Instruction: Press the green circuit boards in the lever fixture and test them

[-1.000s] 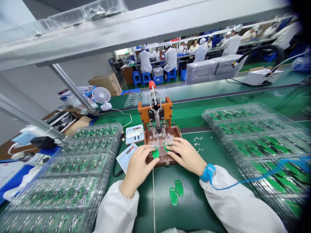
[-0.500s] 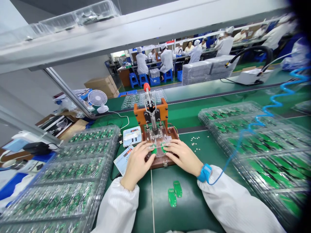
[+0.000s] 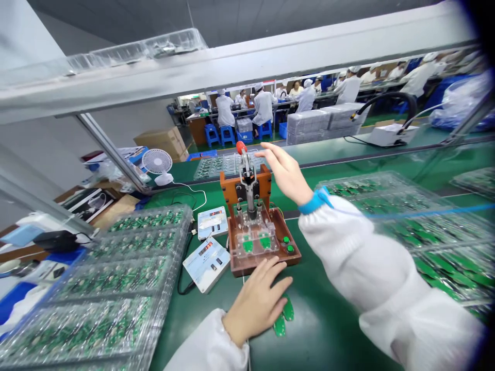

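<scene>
A brown test fixture (image 3: 266, 257) with an orange upright and a red-knobbed lever (image 3: 242, 148) stands on the green bench. Two small green circuit boards (image 3: 256, 242) lie in its clear nest. My right hand (image 3: 284, 172) is raised beside the red knob, fingers spread, touching nothing I can see. My left hand (image 3: 257, 301) lies flat and open on the mat in front of the fixture, its fingers over two loose green boards (image 3: 284, 317).
Stacked clear trays of green boards stand at the left (image 3: 112, 278) and at the right (image 3: 417, 226). Two small meters (image 3: 209, 242) and a white fan (image 3: 158, 162) sit left of the fixture. Several people in white work at benches behind.
Both hands have left the fixture's nest. My right hand rose to the red lever knob; my left hand dropped back onto the loose boards on the mat.
</scene>
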Tool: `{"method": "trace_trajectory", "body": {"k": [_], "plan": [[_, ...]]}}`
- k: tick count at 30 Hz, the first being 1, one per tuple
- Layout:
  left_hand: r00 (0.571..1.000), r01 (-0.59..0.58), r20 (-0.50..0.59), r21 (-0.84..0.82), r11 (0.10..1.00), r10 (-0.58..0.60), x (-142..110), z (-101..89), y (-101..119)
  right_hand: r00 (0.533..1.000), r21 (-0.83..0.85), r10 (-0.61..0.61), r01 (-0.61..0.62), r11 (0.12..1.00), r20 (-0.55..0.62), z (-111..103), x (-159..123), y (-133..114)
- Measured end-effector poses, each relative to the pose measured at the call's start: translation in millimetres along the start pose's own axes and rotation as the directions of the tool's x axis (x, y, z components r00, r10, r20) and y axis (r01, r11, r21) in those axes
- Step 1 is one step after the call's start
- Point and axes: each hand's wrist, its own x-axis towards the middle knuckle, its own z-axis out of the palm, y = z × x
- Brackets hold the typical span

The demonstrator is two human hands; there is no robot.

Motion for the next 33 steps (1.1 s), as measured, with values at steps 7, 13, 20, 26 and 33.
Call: {"method": "trace_trajectory", "body": {"k": [7, 13, 20, 26, 33], "plan": [[0.996, 0.056, 0.077, -0.025, 0.998, -0.054, -1.6, 1.0, -4.2, 0.968, 0.177, -0.035, -0.01, 0.984, 0.248, 21.2, 55.8, -53.9], [0.993, 0.058, 0.11, -0.051, 0.997, -0.052, -3.5, 2.0, -1.9, 0.904, -0.061, -0.412, 0.42, 0.905, 0.113, 3.1, -41.1, -94.3], [0.997, 0.054, 0.059, -0.053, 0.997, -0.05, -3.5, 10.5, -4.7, 0.851, -0.148, -0.516, 0.525, 0.838, 0.094, 5.5, -94.1, -60.2], [0.998, 0.048, 0.041, -0.076, 0.996, -0.045, -1.3, 7.6, -5.1, 0.822, -0.072, -0.565, 0.569, 0.819, 0.075, 21.7, -113.3, -21.8], [0.998, 0.005, -0.065, -0.139, 0.99, -0.014, 1.4, 10.8, -6.2, 0.84, 0.074, -0.538, 0.534, 0.842, 0.069, 38.3, -125.5, -6.0]]}}
